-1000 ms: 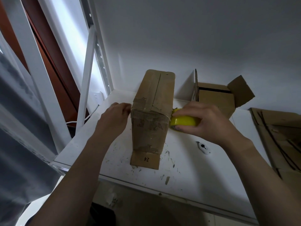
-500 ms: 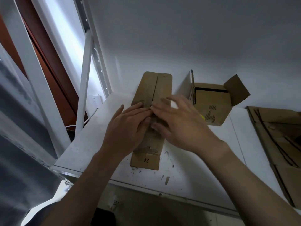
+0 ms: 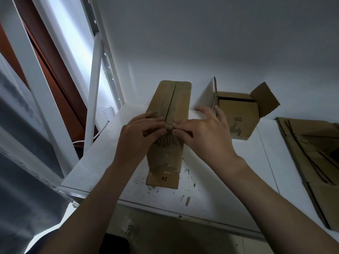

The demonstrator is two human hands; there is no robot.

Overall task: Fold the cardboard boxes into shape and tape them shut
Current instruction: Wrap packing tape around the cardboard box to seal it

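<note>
Over the top edge of the box [image 3: 172,99], left hand [image 3: 141,136] and right hand [image 3: 203,136] press open and flat. Probably smoothing tape [image 3: 165,158] down.

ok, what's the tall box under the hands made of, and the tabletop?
Tall box: brown corrugated cardboard, matte; the torn strip low on its front shows fluted ribs. The glossy film over that front looks like clear tape, probably plastic. Table: smooth white top, scuffed and marked; laminate or painted board, can't tell which.
</note>
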